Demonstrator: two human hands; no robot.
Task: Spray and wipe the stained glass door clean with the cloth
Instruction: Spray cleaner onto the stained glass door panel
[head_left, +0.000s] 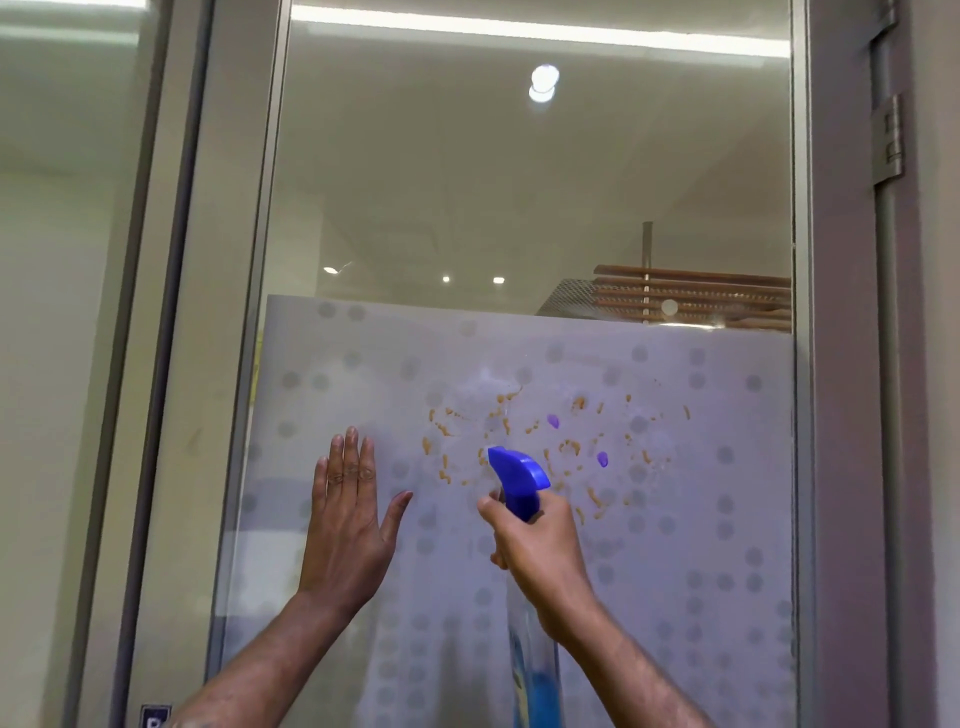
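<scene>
The glass door (519, 197) fills the view, clear above and frosted with grey dots below. Orange-brown stains (566, 448) speckle the frosted part at centre, with a misty wet patch above them. My right hand (540, 556) grips a spray bottle (519, 480) with a blue trigger head, its nozzle aimed at the stains from just below. The bottle's clear body with blue liquid hangs down under my wrist. My left hand (348, 519) lies flat on the glass with fingers spread, left of the stains. No cloth is in view.
A grey metal door frame (841, 364) runs down the right side with a hinge (888, 140) near the top. The frame's left post (228, 260) borders a pale wall. A small blue sign (155, 716) sits at the bottom left.
</scene>
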